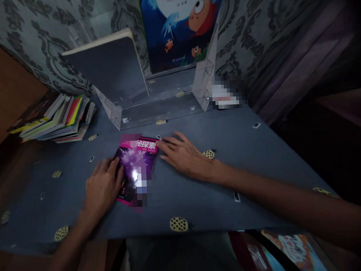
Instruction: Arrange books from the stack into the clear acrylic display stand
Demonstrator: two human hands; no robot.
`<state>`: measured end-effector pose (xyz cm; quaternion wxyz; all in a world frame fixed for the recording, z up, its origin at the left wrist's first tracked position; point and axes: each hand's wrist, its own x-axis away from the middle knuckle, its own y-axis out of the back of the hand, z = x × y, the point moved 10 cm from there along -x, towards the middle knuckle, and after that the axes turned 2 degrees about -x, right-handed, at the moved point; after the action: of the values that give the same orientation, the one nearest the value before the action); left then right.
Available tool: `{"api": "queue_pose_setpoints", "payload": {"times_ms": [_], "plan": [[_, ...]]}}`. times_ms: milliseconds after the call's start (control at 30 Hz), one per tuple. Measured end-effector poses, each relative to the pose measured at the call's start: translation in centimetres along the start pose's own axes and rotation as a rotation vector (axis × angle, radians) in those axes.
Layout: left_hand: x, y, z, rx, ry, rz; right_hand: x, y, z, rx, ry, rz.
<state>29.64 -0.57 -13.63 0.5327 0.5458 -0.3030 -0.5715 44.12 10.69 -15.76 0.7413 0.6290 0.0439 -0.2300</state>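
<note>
A glossy magenta-and-purple paperback book (126, 161) lies flat on the table in front of me, between my two hands. Its long axis runs away from me, the far end slanting a little to my right. My left hand (104, 181) is the nearer, resting along the left edge with its fingers loosely bent and some fingertips over the cover; I cannot tell whether it grips the edge. My right hand (184, 155) comes in from the right, palm down, fingers stretched and slightly spread, their tips at the far right corner; the book lies to its left and towards me. Under everything is a blue-grey tablecloth printed with yellow pineapples (206, 205). Beyond the book stands a clear plastic book stand (203, 77), with a dark grey hardback (107, 69) on the left and a blue picture book with orange fish (175, 42) on the right. Farther left sits a slumped pile of thin, many-coloured books (61, 120).
</note>
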Motion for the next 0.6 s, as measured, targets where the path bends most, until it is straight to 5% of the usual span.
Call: {"api": "queue_pose_setpoints", "payload": {"times_ms": [333,500,600], "plan": [[0.1,-0.1,-0.5,0.072,-0.011,0.033,-3.2,-2.0,-4.0,-0.076,-0.104,0.071],[2.1,1.3,-5.2,0.367,-0.387,0.036,-3.1,-2.3,-4.3,-0.085,-0.107,0.037],[3.0,1.4,-6.7,0.424,-0.482,0.067,-2.9,-2.4,-4.5,-0.09,-0.1,0.025]]}}
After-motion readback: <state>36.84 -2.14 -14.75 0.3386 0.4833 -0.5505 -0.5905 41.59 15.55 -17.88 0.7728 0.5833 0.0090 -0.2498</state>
